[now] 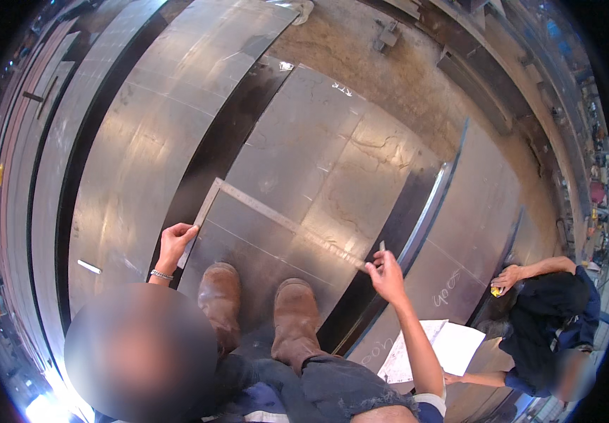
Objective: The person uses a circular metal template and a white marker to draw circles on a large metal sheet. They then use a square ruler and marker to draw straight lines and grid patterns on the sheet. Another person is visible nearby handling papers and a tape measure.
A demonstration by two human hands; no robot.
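Crouching on a big steel plate [304,162], the person has a large metal framing square [269,211] laid flat right in front of their brown work boots [259,310]. The left hand [174,243] sits at the end of the square's short leg by the plate's left edge, fingers curled down onto it with the thumb alongside, looks like it's pressing the leg flat so it doesn't skate around on the smooth metal. The long leg runs off diagonally to the right, and the right hand [387,275] is at its far end, fingertips pinched together around a small pale stick [382,247], probably soapstone or a marker, though it's too small to call for sure. The tip sits right against the square's edge, which makes sense if the straightedge is guiding it. Having one hand at each end keeps the whole thing pinned. Faint scribed lines already cross the plate, and chalk scribbles show on the neighbouring sheet [452,282] to the right. More curved sheets [135,141] lie to the left with dark gaps between them. Down at the lower right there's a white paper sheet [435,345] on the floor, and a co-worker [551,310] in dark clothes crouches just beyond it holding something small and yellow [496,290].
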